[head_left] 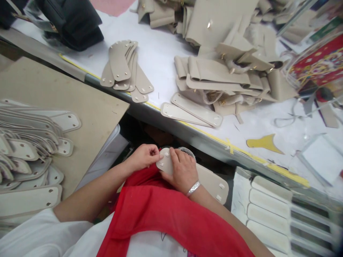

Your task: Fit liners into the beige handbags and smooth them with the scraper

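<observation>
Over my lap lies a long beige leather strap piece point(213, 182) with rounded ends and small white tabs near each end. My right hand point(183, 167), a silver bracelet at its wrist, grips this piece near its left end, thumb and fingers around it. Just left of that end is my left hand point(144, 157), its fingers curled in a pinch close to the tabs. Whatever those fingers hold, if anything, is too small to make out. Red apron cloth point(160, 203) lies beneath both hands.
Stacked strap pieces with metal studs point(66, 121) cover the board at left. More strap pieces point(120, 67) lie fanned on the white table, beside folded beige bag parts point(219, 71). A black bag point(69, 21) stands at back left. Pale strips point(268, 214) sit on a rack at right.
</observation>
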